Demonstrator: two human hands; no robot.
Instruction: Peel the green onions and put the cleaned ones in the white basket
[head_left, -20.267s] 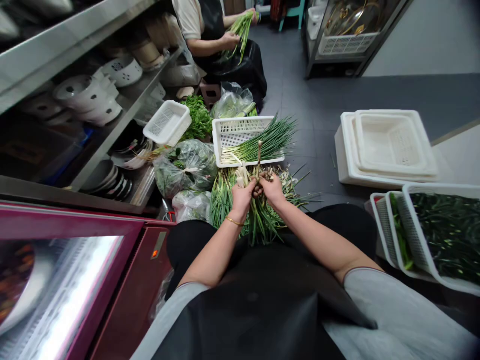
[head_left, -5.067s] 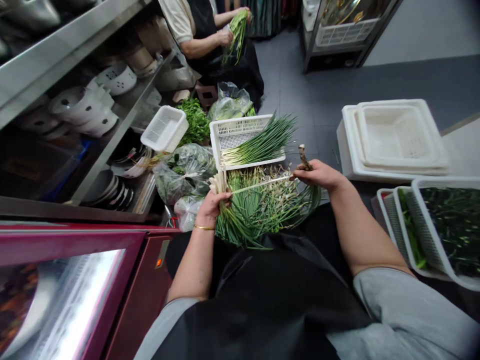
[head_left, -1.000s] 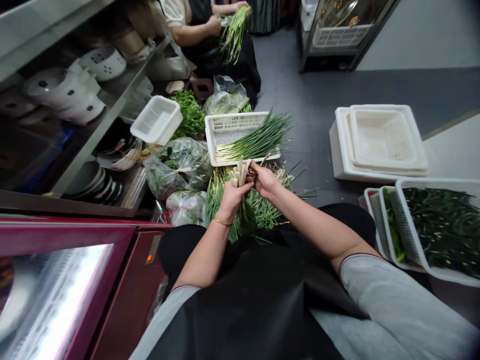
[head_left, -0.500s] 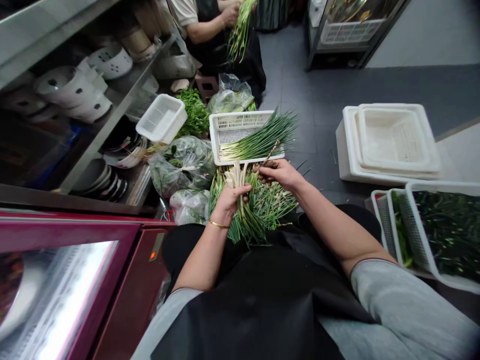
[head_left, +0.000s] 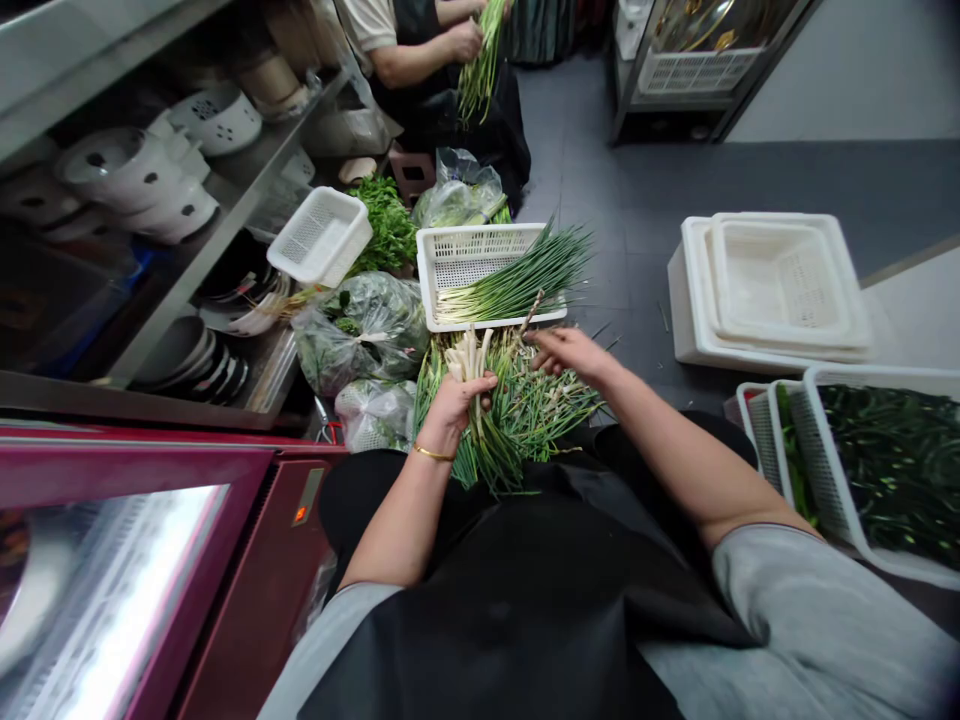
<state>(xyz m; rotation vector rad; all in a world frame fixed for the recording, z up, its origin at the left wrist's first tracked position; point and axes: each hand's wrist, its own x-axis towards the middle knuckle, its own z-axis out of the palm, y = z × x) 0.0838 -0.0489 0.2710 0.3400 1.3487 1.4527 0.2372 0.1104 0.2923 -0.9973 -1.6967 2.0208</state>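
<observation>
My left hand (head_left: pixel 459 398) is wrapped round a bunch of green onions (head_left: pixel 487 430), white ends up and green tops hanging toward my lap. To its right, my right hand (head_left: pixel 564 352) is closed, fingers pinched near a thin brown stick-like piece (head_left: pixel 532 308) that points up and away. Both hands are over a loose pile of green onions (head_left: pixel 555 410). Just beyond stands a white basket (head_left: pixel 480 238) with green onions (head_left: pixel 517 280) lying in it, their tops over its right rim.
Bagged greens (head_left: pixel 364 330) and a small white basket (head_left: pixel 322 235) are at the left, beside shelves of dishes. White bins (head_left: pixel 694 300) and baskets of green vegetables (head_left: pixel 892 460) stand right. Ahead, another person's hand (head_left: pixel 465 42) is at some greens (head_left: pixel 481 75).
My right hand has moved slightly right, away from the bunch in my left hand. The brown piece has shifted a little left. My left hand keeps its hold.
</observation>
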